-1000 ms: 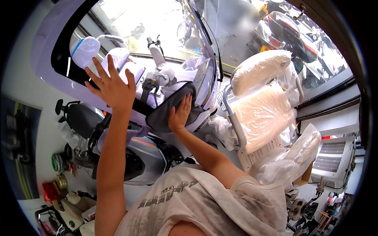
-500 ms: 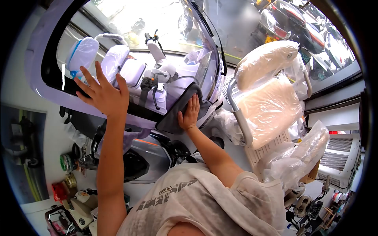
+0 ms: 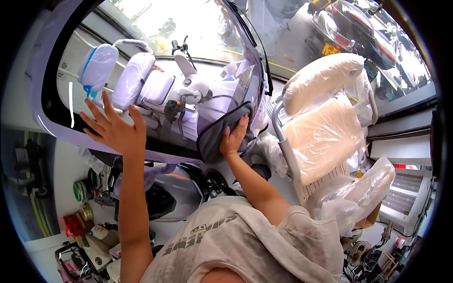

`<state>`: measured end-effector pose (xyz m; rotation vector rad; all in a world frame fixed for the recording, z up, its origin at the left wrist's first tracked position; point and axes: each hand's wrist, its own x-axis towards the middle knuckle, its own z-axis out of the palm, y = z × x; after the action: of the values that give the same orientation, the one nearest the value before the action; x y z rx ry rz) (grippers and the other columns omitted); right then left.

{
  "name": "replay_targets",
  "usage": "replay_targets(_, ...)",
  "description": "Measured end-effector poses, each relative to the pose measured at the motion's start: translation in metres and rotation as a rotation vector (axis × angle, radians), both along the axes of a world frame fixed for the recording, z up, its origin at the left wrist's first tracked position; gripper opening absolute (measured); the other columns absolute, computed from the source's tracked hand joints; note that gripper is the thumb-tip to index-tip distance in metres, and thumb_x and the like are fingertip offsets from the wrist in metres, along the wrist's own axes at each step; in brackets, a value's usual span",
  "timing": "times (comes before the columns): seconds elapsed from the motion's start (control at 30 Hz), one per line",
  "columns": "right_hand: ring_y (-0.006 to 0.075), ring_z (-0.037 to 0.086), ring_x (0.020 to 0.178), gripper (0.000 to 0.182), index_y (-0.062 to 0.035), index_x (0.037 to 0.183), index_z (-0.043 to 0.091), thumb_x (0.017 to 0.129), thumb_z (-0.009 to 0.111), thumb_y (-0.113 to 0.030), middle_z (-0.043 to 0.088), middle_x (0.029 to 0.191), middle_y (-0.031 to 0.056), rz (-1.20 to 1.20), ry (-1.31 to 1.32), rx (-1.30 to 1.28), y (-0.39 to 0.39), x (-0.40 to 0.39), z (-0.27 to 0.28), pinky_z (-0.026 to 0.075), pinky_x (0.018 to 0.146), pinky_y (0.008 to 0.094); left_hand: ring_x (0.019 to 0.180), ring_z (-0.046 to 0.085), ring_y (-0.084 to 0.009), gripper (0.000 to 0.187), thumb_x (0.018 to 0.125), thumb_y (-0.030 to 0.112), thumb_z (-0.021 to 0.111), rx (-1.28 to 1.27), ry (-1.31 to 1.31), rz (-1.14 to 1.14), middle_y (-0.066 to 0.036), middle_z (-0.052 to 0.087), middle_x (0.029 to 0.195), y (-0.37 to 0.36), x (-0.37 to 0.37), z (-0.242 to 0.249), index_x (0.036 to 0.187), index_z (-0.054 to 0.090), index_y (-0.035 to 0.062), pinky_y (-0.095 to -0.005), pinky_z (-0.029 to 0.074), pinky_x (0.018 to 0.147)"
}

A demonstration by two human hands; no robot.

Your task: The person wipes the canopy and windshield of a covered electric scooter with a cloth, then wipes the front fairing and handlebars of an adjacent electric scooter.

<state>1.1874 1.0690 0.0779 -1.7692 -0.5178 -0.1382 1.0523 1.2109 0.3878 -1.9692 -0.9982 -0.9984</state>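
Observation:
My left hand [image 3: 117, 130] has its fingers spread wide over the lower left part of the side window of a lilac enclosed vehicle [image 3: 46, 121]. Farther right, my right hand [image 3: 235, 136] lies flat with fingers stretched out on a dark grey cloth [image 3: 212, 137] with a black edge. The cloth covers the lower right corner of the window. Through the glass show plastic-wrapped lilac seat cushions [image 3: 133, 81] and a handlebar [image 3: 172, 109] with a brake lever.
On the right stands a beige plastic-wrapped seat [image 3: 323, 134] with a grey tubular frame. Clear plastic wrapping [image 3: 356, 191] lies in front of it. Below the window is a grey scooter [image 3: 188, 191]. Parked motorbikes [image 3: 361, 28] stand outside, at the upper right.
The cloth and my right hand have shifted slightly right and down along the window. My left hand has moved a little left and down, still spread.

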Motion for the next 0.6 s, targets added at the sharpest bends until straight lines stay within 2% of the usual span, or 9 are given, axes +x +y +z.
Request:
replay_targets(0.53, 0.0481, 0.024, 0.151, 0.079, 0.0085, 0.155, 0.026, 0.101, 0.046, -0.045, 0.026, 0.163, 0.0291, 0.077, 0.043, -0.034, 0.009, 0.083, -0.001, 0.018, 0.123, 0.0522, 0.150, 0.029, -0.0458, 0.065, 0.098, 0.055, 0.047, 0.000, 0.016, 0.059, -0.018, 0.036, 0.162, -0.001, 0.001, 0.003, 0.147, 0.055, 0.0130, -0.0631, 0.020, 0.119)
replay_targets(0.6, 0.0481, 0.024, 0.151, 0.079, 0.0092, 0.155, 0.025, 0.101, 0.046, -0.044, 0.026, 0.163, 0.0293, 0.077, 0.057, -0.056, 0.013, 0.094, -0.002, 0.018, 0.123, 0.0519, 0.151, 0.029, -0.0439, 0.064, 0.097, 0.052, 0.051, 0.009, 0.014, 0.041, -0.017, 0.037, 0.163, -0.001, 0.002, 0.003, 0.148, 0.054, 0.0142, -0.0635, 0.021, 0.118)
